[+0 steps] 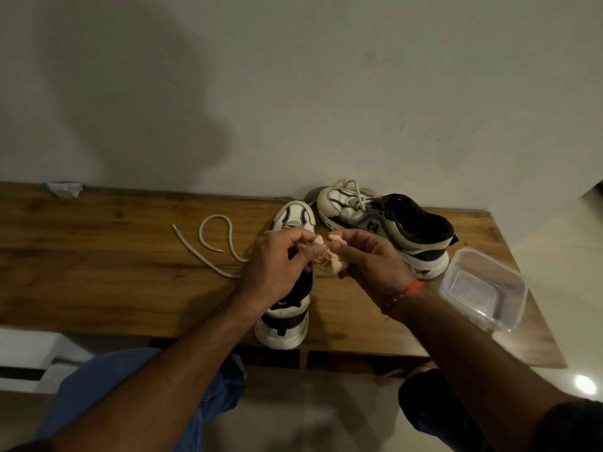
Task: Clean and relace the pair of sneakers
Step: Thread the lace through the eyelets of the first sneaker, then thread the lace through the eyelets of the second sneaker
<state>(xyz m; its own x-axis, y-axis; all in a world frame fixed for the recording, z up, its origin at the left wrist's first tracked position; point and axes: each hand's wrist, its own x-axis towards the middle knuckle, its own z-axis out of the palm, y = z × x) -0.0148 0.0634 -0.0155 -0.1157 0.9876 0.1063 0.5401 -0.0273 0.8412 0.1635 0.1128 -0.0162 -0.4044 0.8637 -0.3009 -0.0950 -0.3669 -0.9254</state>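
Note:
Two white, grey and black sneakers stand on a wooden table (98,288). The near sneaker (287,321) points away from me, its heel at the front edge, and its middle is hidden by my hands. The far sneaker (391,226) lies sideways to the right and still carries its lace. A loose white shoelace (212,246) curls on the table to the left. My left hand (277,265) and my right hand (372,259) meet above the near sneaker, both pinching a small crumpled pale cloth (326,252) between their fingers.
A clear plastic container (483,288) sits at the table's right end, near the edge. A scrap of white paper (65,189) lies at the back left against the wall. My knees are under the table's front edge.

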